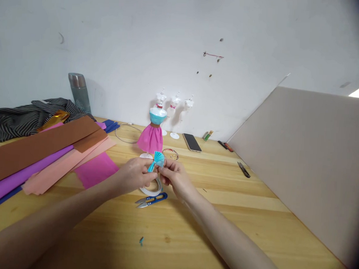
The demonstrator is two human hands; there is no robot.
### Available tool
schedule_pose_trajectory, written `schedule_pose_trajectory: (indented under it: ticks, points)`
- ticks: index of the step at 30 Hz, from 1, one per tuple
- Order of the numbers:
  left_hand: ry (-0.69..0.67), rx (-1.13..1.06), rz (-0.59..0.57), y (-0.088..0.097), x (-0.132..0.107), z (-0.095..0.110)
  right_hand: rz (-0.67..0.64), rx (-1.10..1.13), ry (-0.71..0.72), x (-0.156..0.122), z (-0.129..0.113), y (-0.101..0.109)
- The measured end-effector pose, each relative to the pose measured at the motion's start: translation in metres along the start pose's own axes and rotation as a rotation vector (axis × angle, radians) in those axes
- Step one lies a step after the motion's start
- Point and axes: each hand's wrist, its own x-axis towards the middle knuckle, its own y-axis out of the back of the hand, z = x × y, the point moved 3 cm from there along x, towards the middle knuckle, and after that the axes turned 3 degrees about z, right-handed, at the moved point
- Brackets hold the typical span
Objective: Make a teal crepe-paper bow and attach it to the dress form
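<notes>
Between my hands is a small turquoise pleated bow (158, 159), fanned out at the top and narrow at its middle. My left hand (137, 172) pinches it from the left with closed fingers. My right hand (174, 174) grips its right side between thumb and fingertips. Just below lies a roll of white tape (151, 190), partly hidden by my hands. Blue-handled thread snips (152, 200) rest in front of the roll. Behind the hands stands a mini dress form (158, 116) in a turquoise top, brown waistband and pink skirt (151, 139).
Colored paper strips (46, 151) cover the left, with striped cloth (6, 115) and a bottle (79, 93) behind. Bare dress forms (188, 104), a phone (192, 143) and a black cutter (244, 169) lie toward the back and right. A turquoise scrap (141, 241) is nearest me.
</notes>
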Motion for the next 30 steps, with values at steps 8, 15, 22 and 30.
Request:
schedule_pose_trajectory:
  ticks: [8,15,22,30]
  points:
    - [0.073,-0.145,-0.038,-0.0048,0.0012,-0.0027,0.024,-0.014,0.000,0.0009,0.0014,-0.0018]
    - [0.076,-0.175,-0.047,-0.0067,0.0017,-0.0041,0.000,-0.023,0.044,-0.0002,-0.0023,-0.0021]
    - [0.059,-0.059,0.008,-0.0067,-0.0013,-0.0030,-0.005,-0.097,0.093,-0.0008,-0.0030,-0.0036]
    - [0.064,0.036,0.005,-0.0072,-0.0017,-0.0059,0.034,-0.214,0.154,0.0015,-0.0020,-0.0005]
